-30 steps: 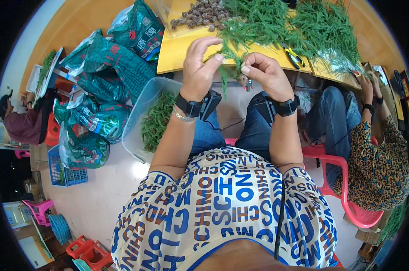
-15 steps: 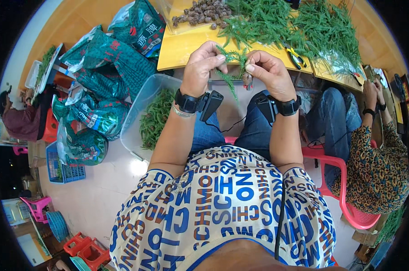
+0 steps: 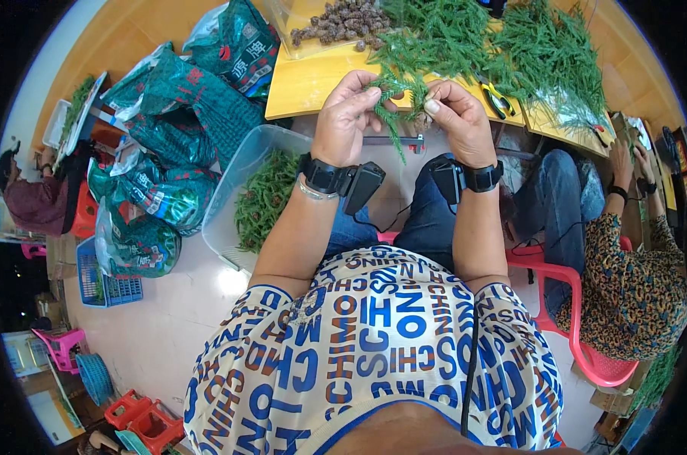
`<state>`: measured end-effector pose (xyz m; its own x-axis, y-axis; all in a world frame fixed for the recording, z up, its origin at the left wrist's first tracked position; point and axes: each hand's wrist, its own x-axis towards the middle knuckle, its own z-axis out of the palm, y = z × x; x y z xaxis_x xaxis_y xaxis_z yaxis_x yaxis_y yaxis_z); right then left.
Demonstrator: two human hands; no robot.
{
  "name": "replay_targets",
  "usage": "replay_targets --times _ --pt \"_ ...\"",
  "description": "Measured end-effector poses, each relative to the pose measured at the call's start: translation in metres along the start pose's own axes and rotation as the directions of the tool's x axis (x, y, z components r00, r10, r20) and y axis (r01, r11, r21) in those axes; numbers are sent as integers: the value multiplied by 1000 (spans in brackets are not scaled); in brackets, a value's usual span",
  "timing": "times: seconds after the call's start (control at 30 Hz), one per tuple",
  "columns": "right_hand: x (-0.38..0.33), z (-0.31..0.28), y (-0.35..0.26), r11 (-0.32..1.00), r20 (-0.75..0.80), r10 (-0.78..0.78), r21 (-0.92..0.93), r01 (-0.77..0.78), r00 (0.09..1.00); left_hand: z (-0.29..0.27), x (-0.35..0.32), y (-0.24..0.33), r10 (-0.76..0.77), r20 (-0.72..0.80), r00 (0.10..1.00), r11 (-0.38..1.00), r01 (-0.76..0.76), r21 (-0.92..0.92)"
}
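In front of my chest, level with the near table edge, I hold a green artificial pine sprig [image 3: 391,125] between both hands. My left hand [image 3: 342,117] pinches its left side between thumb and fingers. My right hand [image 3: 463,125] is closed on the sprig's right end, thumb against the forefinger. A brown bit, seemingly a small pine cone, is half hidden beside the right fingertips. Brown pine cones [image 3: 343,29] lie heaped on the yellow table [image 3: 313,87], beside loose green sprigs [image 3: 442,49].
Yellow-handled pliers [image 3: 497,100] lie at the table's right part, near another sprig pile [image 3: 552,53]. A clear plastic bin [image 3: 221,205] holding greenery stands left of my knees, beside green bags [image 3: 199,114]. A co-worker [image 3: 624,280] sits at right near a pink chair [image 3: 575,318].
My hands have shifted slightly and turned the sprig. The pine cone that hung plainly below my right fingertips is now mostly hidden.
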<state>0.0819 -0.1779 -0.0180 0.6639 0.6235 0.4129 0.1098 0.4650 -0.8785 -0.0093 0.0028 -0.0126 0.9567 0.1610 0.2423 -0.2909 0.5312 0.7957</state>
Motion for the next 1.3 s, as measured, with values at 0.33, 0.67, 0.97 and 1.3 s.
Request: replay_targets --times 0.33,0.67,0.97,1.3 --pt "1 6 10 1000 -93 -16 -24 14 996 6 -10 1 90 -43 995 984 -82 160" --pt "-11 36 -26 956 -68 -92 -283 69 993 7 -8 0 359 -119 926 694 -180 697" --pt "-5 38 -17 829 -119 -21 -557 -49 993 22 -7 7 453 84 887 440 -305 845" --pt "-6 40 -19 833 -133 -38 -552 -42 990 26 -10 10 382 87 920 447 -266 854"
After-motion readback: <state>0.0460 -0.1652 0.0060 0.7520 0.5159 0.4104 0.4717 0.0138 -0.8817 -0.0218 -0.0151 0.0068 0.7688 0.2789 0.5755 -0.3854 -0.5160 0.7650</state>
